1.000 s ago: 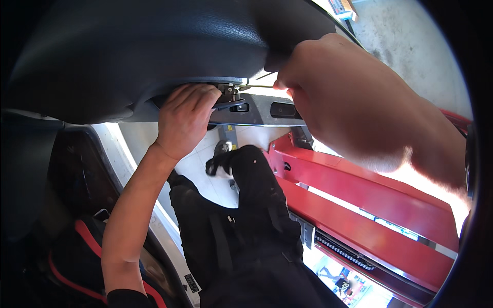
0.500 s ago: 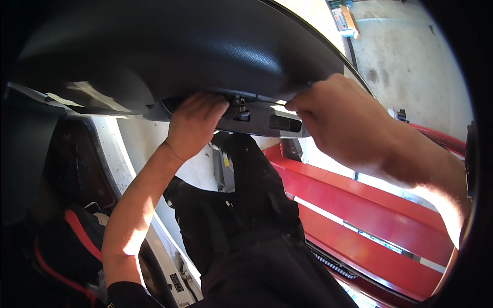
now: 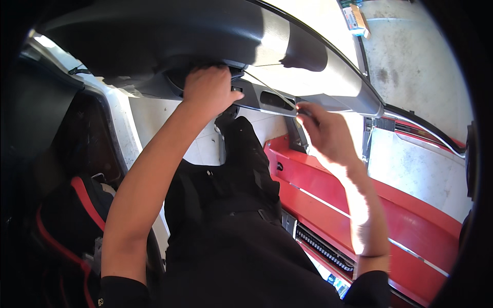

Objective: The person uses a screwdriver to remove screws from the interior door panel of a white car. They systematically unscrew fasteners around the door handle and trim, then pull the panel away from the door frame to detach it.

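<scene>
A black car door panel (image 3: 154,38) spans the top of the view, with a grey armrest strip (image 3: 251,97) along its lower edge. My left hand (image 3: 208,90) curls over the dark handle trim (image 3: 236,73) on that panel, thumb sticking out to the right. Its fingertips are hidden behind the trim. My right hand (image 3: 321,126) grips a tool with a long thin shaft (image 3: 269,88), its fingers closed around the end. The shaft slants up and left toward the trim beside my left hand. Where its tip ends is hard to make out.
Red metal beams (image 3: 318,197) lie below and to the right, over a pale floor. A black bag with red trim (image 3: 84,205) is at the lower left, next to the white door sill (image 3: 115,133). A cardboard box (image 3: 357,20) sits at the far upper right.
My right hand has drawn down and left, away from the panel, showing more of the tool's shaft. My left hand has risen slightly, its thumb now out. Sunlight falls across more of the panel.
</scene>
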